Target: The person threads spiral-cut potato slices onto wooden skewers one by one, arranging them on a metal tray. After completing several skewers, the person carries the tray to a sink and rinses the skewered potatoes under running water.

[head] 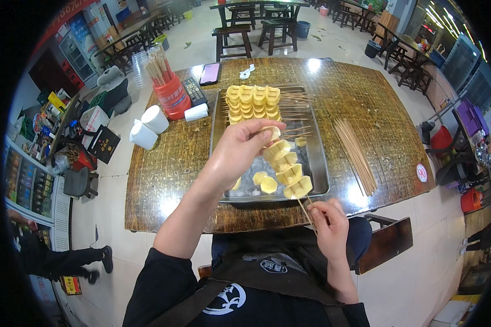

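Observation:
My right hand [330, 225] grips the lower ends of two thin wooden skewers [307, 212] that run through several pale yellow slices [288, 169], probably potato. At the far end of that row my left hand [249, 143] pinches one more slice between thumb and fingers. Below both hands lies a shallow metal tray [325, 180]. Rows of finished slice skewers [253, 102] are stacked in its far part, their sticks pointing right. A few loose slices [269, 185] rest on the tray's wet bottom. To the right, a bundle of bare skewers [356, 157] lies on the wooden table [384, 122].
Along the table's left side stand a red container of sticks [172, 98], white paper rolls [154, 119], a remote control [194, 91] and a phone [210, 74]. A crumpled white wrapper [247, 72] lies beyond the tray. At the far left a person [57, 259] is on the floor area.

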Demonstrator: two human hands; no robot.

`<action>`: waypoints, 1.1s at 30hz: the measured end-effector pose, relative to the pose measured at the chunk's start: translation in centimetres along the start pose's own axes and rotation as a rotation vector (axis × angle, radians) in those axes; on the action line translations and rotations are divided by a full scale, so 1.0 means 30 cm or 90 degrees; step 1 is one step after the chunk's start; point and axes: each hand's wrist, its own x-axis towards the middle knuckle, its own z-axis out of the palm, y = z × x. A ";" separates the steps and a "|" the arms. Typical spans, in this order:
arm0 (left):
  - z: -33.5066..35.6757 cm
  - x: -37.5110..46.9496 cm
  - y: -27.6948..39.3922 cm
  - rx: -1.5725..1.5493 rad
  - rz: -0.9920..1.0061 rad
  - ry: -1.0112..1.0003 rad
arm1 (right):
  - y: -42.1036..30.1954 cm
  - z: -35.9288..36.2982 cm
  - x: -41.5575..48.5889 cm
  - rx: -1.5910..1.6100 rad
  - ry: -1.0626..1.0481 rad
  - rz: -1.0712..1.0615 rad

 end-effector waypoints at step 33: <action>0.001 -0.013 -0.052 0.057 0.123 0.068 | 0.008 0.021 -0.033 -0.025 0.062 -0.032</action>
